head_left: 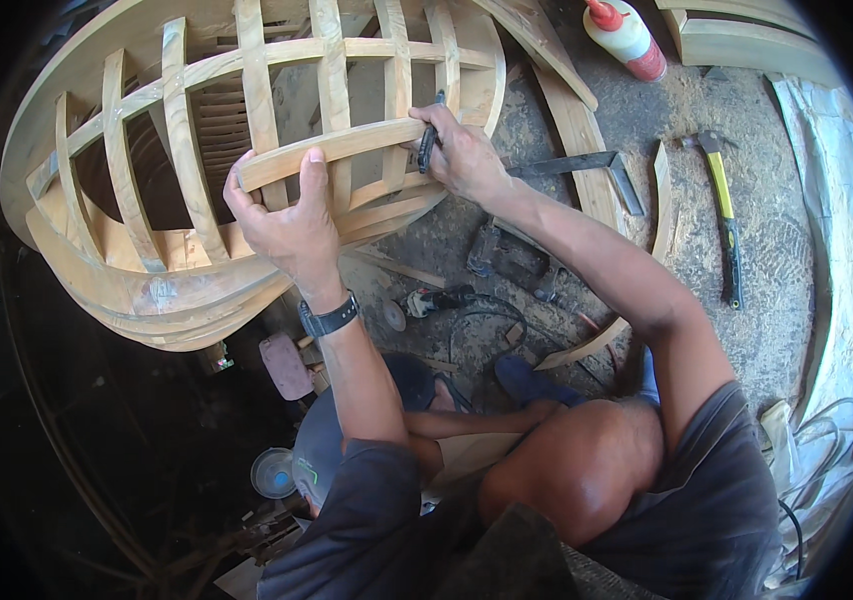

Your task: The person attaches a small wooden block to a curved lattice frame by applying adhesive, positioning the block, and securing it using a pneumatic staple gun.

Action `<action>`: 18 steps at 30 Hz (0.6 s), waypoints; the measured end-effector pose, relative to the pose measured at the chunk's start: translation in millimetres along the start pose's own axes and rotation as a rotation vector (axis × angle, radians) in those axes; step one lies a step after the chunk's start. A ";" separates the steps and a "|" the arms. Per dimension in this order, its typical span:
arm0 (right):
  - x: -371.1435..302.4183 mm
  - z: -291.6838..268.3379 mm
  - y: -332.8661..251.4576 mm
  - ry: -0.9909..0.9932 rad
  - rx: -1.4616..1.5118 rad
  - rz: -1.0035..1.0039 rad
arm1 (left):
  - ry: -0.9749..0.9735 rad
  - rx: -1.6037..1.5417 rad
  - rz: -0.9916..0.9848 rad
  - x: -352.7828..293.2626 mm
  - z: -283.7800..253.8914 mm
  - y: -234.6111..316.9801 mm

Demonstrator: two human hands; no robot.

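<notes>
A short, slightly curved wooden strip (347, 146) lies across the upright ribs of a barrel-shaped wooden frame (179, 130). My left hand (292, 225) grips the strip's left end, thumb on its near face and fingers curled round the end. At the strip's right end, my right hand (462, 160) is closed around a slim black tool (430, 137), held upright against the wood. Its exact kind is not clear, and part of it is hidden by my fingers. A longer curved batten (217, 68) crosses the ribs farther back.
Right of the frame are a glue bottle (632, 40), a hammer (722, 210) with a yellow and black handle, and a dark metal square (587, 167). A corded power tool (437, 300) and a clamp (517, 262) lie on the dusty floor near my arms.
</notes>
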State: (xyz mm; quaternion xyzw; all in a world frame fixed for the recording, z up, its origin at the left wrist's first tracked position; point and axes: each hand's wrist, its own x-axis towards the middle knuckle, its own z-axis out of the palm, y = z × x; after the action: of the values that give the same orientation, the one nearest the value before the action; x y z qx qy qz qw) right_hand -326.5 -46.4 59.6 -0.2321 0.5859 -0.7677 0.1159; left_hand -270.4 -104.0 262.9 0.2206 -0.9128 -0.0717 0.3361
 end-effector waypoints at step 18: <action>4.4 -19.6 -10.5 -0.103 0.015 0.054 | 0.044 0.125 0.030 -1.6 8.0 6.7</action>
State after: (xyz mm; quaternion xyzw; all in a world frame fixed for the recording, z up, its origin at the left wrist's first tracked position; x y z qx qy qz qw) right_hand -338.9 -28.8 66.5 -0.2546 0.5796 -0.7557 0.1682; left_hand -276.9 -97.5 257.7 0.2292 -0.9111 -0.0048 0.3425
